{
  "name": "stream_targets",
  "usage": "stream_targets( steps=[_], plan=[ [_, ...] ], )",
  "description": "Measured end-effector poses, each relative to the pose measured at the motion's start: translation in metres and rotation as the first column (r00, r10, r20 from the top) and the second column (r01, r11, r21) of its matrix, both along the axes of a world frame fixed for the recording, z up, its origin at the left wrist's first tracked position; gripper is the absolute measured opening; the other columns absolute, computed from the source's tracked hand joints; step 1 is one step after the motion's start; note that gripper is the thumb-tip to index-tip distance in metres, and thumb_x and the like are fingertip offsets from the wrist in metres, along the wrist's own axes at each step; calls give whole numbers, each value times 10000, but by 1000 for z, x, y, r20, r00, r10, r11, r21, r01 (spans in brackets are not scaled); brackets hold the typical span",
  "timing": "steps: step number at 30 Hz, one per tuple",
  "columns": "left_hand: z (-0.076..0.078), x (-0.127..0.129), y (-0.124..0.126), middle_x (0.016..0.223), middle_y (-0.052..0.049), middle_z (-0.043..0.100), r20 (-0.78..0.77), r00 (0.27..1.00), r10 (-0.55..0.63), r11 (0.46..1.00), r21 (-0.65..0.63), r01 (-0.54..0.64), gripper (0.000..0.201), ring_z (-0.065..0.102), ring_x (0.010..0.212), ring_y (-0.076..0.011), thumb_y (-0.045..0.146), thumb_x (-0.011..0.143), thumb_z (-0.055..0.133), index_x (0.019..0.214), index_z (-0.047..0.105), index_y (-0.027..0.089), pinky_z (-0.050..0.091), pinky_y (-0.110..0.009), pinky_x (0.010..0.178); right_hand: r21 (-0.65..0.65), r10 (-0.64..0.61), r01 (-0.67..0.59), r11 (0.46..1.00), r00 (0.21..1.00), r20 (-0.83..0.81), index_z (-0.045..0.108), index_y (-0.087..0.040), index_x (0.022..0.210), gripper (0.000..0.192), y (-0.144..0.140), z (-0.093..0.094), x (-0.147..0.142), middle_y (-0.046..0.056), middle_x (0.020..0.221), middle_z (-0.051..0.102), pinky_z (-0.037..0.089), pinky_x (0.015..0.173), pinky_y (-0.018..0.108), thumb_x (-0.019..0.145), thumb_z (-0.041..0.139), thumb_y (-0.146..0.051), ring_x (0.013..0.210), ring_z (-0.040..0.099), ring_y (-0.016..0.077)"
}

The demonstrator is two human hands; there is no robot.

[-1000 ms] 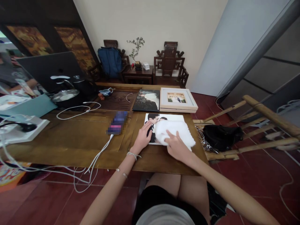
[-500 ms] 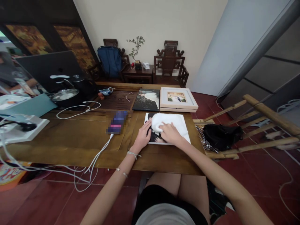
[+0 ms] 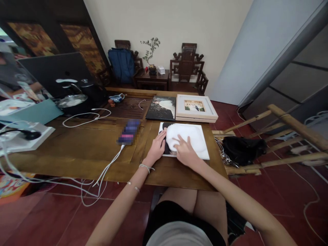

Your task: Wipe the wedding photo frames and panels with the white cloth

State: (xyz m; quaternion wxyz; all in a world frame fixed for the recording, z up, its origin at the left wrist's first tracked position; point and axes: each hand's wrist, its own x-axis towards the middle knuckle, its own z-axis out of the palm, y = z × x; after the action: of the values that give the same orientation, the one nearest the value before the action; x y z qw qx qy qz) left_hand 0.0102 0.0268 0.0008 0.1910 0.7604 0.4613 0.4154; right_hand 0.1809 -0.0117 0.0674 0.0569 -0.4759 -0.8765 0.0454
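Wiping the photo print (image 3: 197, 150) on the tabletop (image 3: 84, 150), my right hand (image 3: 186, 153) presses a white cloth (image 3: 186, 135) flat, fingers spread; my left hand (image 3: 156, 148) lies open, bracing its edge. Uncovered areas seemingly need passes next.

Single head-worn view, looking forward and down across wooden table (image 3: 77, 153); own lap at the bottom edge, far wall and chairs (image 3: 188, 66) up top.

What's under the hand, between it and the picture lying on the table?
In the head view, a white cloth lies between the right hand and the photo print. The left hand rests on the print's left edge.
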Motion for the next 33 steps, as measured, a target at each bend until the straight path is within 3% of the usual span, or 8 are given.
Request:
stream_targets(
  steps=[4, 8, 14, 18, 21, 26, 29, 33],
  plan=[
    [-2, 0, 0, 1391, -112, 469, -8, 1000, 23, 999, -28, -23, 408, 378, 1327, -226, 158, 893, 366, 1272, 517, 144, 291, -463, 1117, -76, 131, -134, 988, 990, -49, 673, -179, 917, 383, -57, -2, 13, 64, 1407, 447, 129, 1050, 666, 696, 406, -17, 1373, 200, 316],
    [-3, 0, -1, 1403, -110, 455, -3, 1000, 30, 999, -35, -30, 405, 375, 1329, -229, 160, 893, 376, 1273, 515, 154, 302, -474, 1107, -148, 152, -165, 975, 984, -97, 665, -180, 902, 406, -74, 5, 23, 79, 1374, 484, 161, 1061, 636, 636, 413, -5, 1362, 253, 283],
    [-3, 0, 0, 1385, -132, 471, -15, 999, 32, 999, -20, -32, 398, 384, 1323, -225, 193, 908, 374, 1275, 516, 128, 303, -452, 1110, -76, -13, 10, 997, 999, -42, 654, -120, 975, 377, -13, 5, 25, 208, 1318, 505, 199, 1062, 578, 705, 404, -37, 1314, 352, 275],
    [-2, 0, -1, 1373, -111, 491, 22, 1000, 22, 999, -26, -22, 385, 393, 1317, -223, 240, 935, 349, 1261, 535, 157, 294, -459, 1111, 29, -123, 123, 992, 992, -16, 637, -125, 1046, 405, 36, 1, 13, 186, 1331, 499, 207, 1019, 638, 728, 398, -48, 1309, 337, 313],
    [2, -1, -4, 1390, -105, 472, 102, 995, 13, 1000, -7, -12, 423, 385, 1322, -207, 292, 957, 300, 1314, 483, 157, 279, -431, 1120, 71, -84, 86, 994, 996, -22, 634, -151, 1078, 435, 48, -3, -3, 123, 1382, 466, 183, 997, 689, 725, 405, -43, 1335, 265, 338],
    [7, -6, -5, 1421, -93, 434, 315, 945, 84, 991, 75, -113, 490, 376, 1325, -212, 388, 965, 237, 1366, 421, 173, 265, -407, 1124, 6, 190, -190, 982, 981, -30, 679, -171, 973, 385, 18, -9, -20, 55, 1401, 456, 104, 1039, 682, 719, 419, -45, 1365, 218, 320],
    [6, -6, -4, 1418, -102, 437, 291, 949, 119, 988, 63, -143, 508, 372, 1328, -219, 392, 967, 206, 1369, 417, 164, 260, -413, 1129, -61, 320, -323, 945, 946, -52, 691, -179, 902, 375, -13, -2, -10, 47, 1373, 492, 99, 1069, 645, 701, 413, -29, 1370, 229, 290],
    [2, -2, -4, 1436, -123, 406, 136, 986, 93, 995, 25, -97, 478, 355, 1340, -219, 341, 960, 276, 1374, 402, 138, 263, -425, 1130, -137, 243, -253, 958, 966, -87, 680, -166, 877, 360, -36, 12, 19, 113, 1308, 547, 173, 1081, 588, 665, 423, -28, 1323, 345, 265]
  ],
)
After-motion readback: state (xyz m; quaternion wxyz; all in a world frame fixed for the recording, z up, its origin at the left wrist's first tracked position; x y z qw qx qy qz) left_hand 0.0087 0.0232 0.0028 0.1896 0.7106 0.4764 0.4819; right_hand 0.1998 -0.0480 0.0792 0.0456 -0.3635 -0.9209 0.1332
